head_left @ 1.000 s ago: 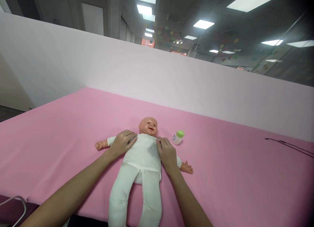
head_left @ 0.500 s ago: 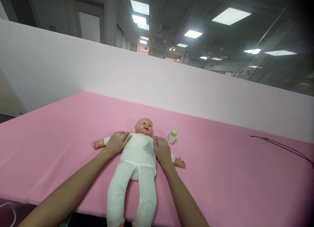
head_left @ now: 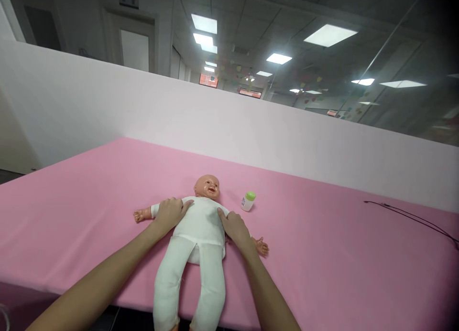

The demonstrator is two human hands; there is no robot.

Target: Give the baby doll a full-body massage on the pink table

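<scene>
A baby doll (head_left: 201,221) with a white cloth body lies face up, its head toward the back wall and its legs toward me. My left hand (head_left: 171,213) is wrapped round the doll's upper arm on the left, thumb against the edge of the chest. On the other side, my right hand (head_left: 234,226) grips the opposite upper arm, with its thumb at the shoulder and its fingers curled over the sleeve. Both of the doll's hands stick out past my grip. Close to the doll's head, a small white bottle with a green cap (head_left: 248,201) stands on the cloth.
A pink cloth (head_left: 315,254) covers the table. Behind it runs a low white wall (head_left: 229,116) with glass above. A thin black cable (head_left: 409,216) lies at the far right. Below the front edge, the floor looks dark.
My fingers have curled round the doll's arms, where they lay flatter before. The right thumb has come onto the shoulder, and the doll's right-side forearm has turned slightly. The view has tilted up a little.
</scene>
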